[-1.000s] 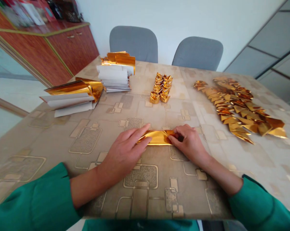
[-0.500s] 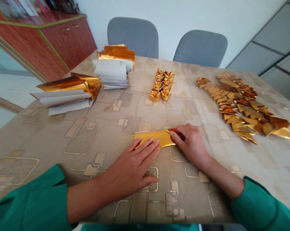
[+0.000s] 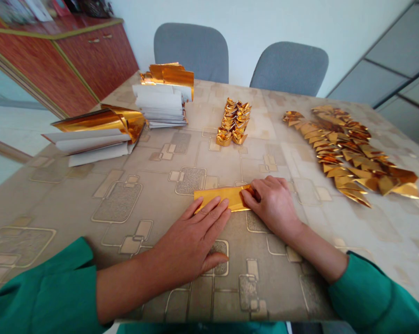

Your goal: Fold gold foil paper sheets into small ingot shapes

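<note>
A strip of folded gold foil paper lies flat on the table, slightly slanted. My left hand rests on its left part with fingers stretched out and pressing the paper down. At the right end, my right hand pinches the paper between thumb and curled fingers. That end of the strip is partly hidden by the fingers. Two short rows of folded gold paper ingots stand beyond the hands, in the middle of the table.
Stacks of gold-and-white paper sheets stand at the left and the back left. Long overlapping rows of folded gold pieces lie at the right. Two grey chairs stand behind the patterned table; a red-brown cabinet is at the left.
My right hand has moved slightly left along the strip, with its fingers at the right end, which now looks shorter. My left hand has stayed in place.
</note>
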